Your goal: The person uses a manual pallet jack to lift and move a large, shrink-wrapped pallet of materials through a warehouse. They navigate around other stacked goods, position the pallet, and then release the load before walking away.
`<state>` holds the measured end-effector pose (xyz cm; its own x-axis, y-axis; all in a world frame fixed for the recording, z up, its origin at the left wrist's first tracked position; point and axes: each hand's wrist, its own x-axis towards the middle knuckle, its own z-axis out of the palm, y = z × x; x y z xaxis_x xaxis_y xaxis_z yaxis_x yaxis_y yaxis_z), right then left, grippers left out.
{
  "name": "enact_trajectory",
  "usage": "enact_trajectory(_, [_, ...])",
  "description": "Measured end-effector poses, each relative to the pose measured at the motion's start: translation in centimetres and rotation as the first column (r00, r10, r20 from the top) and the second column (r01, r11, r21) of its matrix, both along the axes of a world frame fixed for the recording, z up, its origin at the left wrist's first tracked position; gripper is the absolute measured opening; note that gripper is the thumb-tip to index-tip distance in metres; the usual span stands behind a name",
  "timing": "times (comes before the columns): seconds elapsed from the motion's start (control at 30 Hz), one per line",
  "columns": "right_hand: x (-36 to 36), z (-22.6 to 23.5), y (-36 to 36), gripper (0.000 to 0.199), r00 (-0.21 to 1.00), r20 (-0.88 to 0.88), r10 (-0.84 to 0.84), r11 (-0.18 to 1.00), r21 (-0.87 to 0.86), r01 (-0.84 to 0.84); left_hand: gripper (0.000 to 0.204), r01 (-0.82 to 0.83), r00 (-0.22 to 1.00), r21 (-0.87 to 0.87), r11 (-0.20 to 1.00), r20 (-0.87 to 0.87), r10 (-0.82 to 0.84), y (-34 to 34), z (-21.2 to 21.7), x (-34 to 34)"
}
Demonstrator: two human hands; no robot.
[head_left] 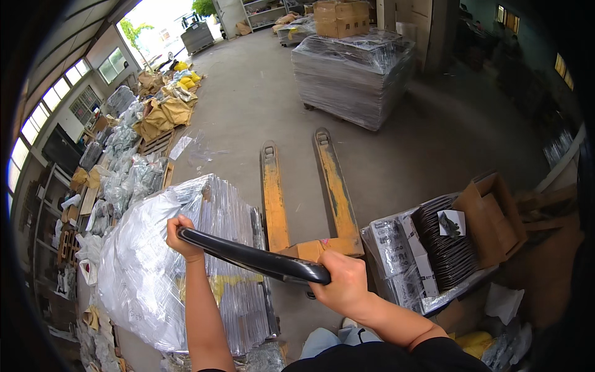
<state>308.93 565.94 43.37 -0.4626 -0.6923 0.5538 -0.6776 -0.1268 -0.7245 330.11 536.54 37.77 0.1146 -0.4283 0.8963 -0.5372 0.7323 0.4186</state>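
Both my hands are wrapped round the black handle (254, 253) of a yellow pallet jack (276, 204). My left hand (183, 239) grips the handle's far left end, above a plastic-wrapped stack. My right hand (343, 282) is closed on its right end, nearer my body. The handle slants down from left to right. Two worn yellow forks stretch away from me along the floor, with no load on them. The handle hides part of the jack's base.
Close on the left stands a wrapped pallet stack (235, 297); on the right, a pallet with dark parts (443, 248) and an open carton (493, 217). Ahead is a large wrapped pallet load (353, 77) topped by a cardboard box (341, 18). Bags and sacks (164, 118) line the left side.
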Motion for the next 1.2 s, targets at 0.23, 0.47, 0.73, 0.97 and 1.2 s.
enact_trajectory(0.23, [-1.4,0.1,-3.5,0.021,1.0,0.009,0.03,0.999,-0.011,-0.03,0.027,-0.01,1.0,-0.009,1.0,0.02,0.011,-5.1,-0.3,-2.2])
enact_trajectory(0.47, [-4.3,-0.2,-8.3,0.021,1.0,-0.002,-0.03,0.999,0.012,0.03,0.027,0.072,0.997,-0.097,0.993,0.008,-0.071,-9.6,0.6,-6.7])
enact_trajectory(0.73, [-2.0,0.3,-12.2,0.02,0.998,-0.002,-0.065,0.996,0.057,0.065,0.028,0.154,0.988,-0.08,0.985,0.006,-0.154,-17.5,-0.1,-11.0])
enact_trajectory(0.97, [-4.7,0.9,-16.8,0.018,0.975,-0.011,-0.222,0.968,0.116,0.222,0.027,0.338,0.941,0.003,0.941,-0.025,-0.338,-23.0,-0.6,-17.3])
enact_trajectory(1.2, [-8.4,0.9,-19.7,0.018,0.924,-0.006,-0.382,0.92,0.088,0.381,0.031,0.55,0.835,0.127,0.825,-0.105,-0.54,-26.1,-0.4,-28.1])
